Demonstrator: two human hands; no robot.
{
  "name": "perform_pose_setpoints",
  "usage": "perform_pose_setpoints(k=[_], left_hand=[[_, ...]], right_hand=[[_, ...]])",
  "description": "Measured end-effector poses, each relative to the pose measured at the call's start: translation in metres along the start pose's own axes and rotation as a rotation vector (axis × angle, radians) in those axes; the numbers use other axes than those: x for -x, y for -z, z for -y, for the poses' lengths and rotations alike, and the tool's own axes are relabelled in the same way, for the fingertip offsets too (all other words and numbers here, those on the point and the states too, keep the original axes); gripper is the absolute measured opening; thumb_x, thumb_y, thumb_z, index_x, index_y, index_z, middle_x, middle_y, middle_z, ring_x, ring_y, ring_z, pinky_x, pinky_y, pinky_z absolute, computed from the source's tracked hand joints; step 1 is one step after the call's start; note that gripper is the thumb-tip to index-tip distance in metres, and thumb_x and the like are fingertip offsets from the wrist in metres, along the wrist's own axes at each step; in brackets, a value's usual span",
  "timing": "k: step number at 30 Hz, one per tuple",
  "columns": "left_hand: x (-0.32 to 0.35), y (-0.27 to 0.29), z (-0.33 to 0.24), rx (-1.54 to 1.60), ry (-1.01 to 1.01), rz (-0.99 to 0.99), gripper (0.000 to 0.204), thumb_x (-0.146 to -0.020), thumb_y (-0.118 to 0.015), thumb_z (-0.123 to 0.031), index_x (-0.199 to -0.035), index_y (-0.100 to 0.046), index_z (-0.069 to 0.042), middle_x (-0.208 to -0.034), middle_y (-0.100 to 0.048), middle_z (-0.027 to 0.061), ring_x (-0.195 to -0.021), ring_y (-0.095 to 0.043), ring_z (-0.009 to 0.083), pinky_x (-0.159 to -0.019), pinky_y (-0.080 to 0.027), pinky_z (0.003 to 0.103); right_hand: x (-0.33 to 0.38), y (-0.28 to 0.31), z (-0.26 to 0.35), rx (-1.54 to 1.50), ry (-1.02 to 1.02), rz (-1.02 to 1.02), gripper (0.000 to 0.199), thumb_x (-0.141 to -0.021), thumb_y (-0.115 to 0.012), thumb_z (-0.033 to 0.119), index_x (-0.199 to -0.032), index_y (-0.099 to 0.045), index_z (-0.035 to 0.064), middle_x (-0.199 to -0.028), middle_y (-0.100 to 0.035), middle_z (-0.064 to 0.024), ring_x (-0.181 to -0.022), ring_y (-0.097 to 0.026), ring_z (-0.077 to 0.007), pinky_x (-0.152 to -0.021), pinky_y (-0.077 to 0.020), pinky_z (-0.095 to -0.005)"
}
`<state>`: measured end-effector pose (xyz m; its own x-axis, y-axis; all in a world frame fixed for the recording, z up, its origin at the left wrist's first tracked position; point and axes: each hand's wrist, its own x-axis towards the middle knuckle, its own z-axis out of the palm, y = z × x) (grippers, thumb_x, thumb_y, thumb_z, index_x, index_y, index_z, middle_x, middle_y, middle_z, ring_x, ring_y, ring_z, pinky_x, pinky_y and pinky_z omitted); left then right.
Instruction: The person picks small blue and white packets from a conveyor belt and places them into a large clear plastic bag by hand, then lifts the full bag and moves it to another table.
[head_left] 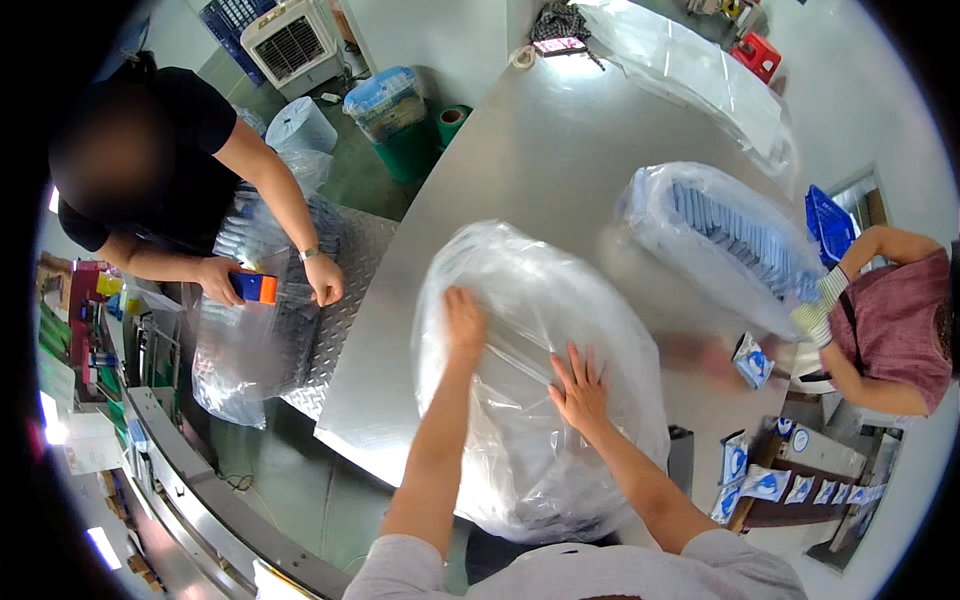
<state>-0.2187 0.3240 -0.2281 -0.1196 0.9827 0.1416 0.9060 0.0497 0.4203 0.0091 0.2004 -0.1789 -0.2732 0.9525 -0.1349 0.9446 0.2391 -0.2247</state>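
A large clear plastic bag (540, 450) lies puffed out on the metal table in front of me. My left hand (464, 325) is on its left part, fingers bent and closed on the film. Creases run from there toward my right hand (581, 392), which rests on the bag with its fingers spread and grips nothing. What the bag holds is hard to make out through the film.
Farther right on the metal table (520, 130), a worker with striped gloves (815, 310) handles a clear bag of blue-white packets (720, 225). At left, another person holds an orange-and-blue tool (254, 288) over a filled bag (240, 350). A conveyor (815, 487) carries packets.
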Motion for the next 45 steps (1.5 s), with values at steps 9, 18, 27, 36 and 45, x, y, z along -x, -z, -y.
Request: perform_pose_setpoints(k=[9, 18, 27, 36, 45], left_hand=[[0.022, -0.021, -0.032, 0.097, -0.039, -0.199, 0.040, -0.078, -0.052, -0.017, -0.112, -0.046, 0.004, -0.127, -0.038, 0.0221, -0.115, -0.038, 0.0424, -0.098, -0.034, 0.048], [0.057, 0.025, -0.081, 0.015, -0.084, 0.368, 0.061, -0.081, -0.057, -0.035, -0.137, -0.034, -0.029, -0.148, -0.009, 0.0171, -0.128, -0.016, 0.0529, -0.095, -0.023, 0.067], [0.009, -0.004, -0.102, -0.113, -0.407, 0.178, 0.055, -0.082, -0.053, -0.047, -0.134, -0.038, -0.038, -0.149, -0.011, 0.0126, -0.131, -0.006, 0.0529, -0.095, -0.014, 0.073], [-0.025, -0.016, -0.066, -0.179, -0.323, 0.282, 0.064, -0.078, -0.054, -0.057, -0.136, -0.032, -0.041, -0.151, 0.002, 0.0099, -0.130, 0.003, 0.0554, -0.092, -0.008, 0.077], [0.033, -0.018, -0.110, -0.043, -0.191, 0.220, 0.062, -0.080, -0.052, -0.055, -0.136, -0.037, -0.033, -0.150, 0.000, 0.0126, -0.130, 0.007, 0.0544, -0.091, -0.005, 0.078]], right_hand=[[-0.060, -0.009, 0.023, -0.259, -0.073, -0.126, 0.060, -0.081, -0.054, 0.017, -0.136, -0.032, 0.0108, -0.131, -0.043, -0.0171, -0.120, -0.040, -0.0366, -0.099, -0.0291, -0.0519], [-0.205, 0.021, -0.091, -0.482, -0.041, -0.285, 0.064, -0.078, -0.054, 0.007, -0.136, -0.028, 0.0006, -0.137, -0.035, -0.0239, -0.123, -0.038, -0.0386, -0.105, -0.0296, -0.0398], [0.071, 0.030, 0.048, -0.184, 0.145, 0.735, 0.042, -0.086, -0.047, 0.046, -0.097, -0.056, 0.0066, -0.078, -0.062, -0.0160, -0.075, -0.060, -0.0349, -0.070, -0.0434, -0.0503], [0.184, 0.031, 0.053, -0.108, 0.196, 1.082, 0.057, -0.079, -0.050, 0.060, -0.101, -0.061, 0.0090, -0.091, -0.065, -0.0141, -0.092, -0.061, -0.0315, -0.087, -0.0225, -0.0695], [0.165, 0.031, 0.017, 0.049, 0.277, 0.886, 0.054, -0.073, -0.059, 0.058, -0.109, -0.056, 0.0175, -0.084, -0.065, -0.0144, -0.081, -0.064, -0.0298, -0.070, -0.0478, -0.0446]])
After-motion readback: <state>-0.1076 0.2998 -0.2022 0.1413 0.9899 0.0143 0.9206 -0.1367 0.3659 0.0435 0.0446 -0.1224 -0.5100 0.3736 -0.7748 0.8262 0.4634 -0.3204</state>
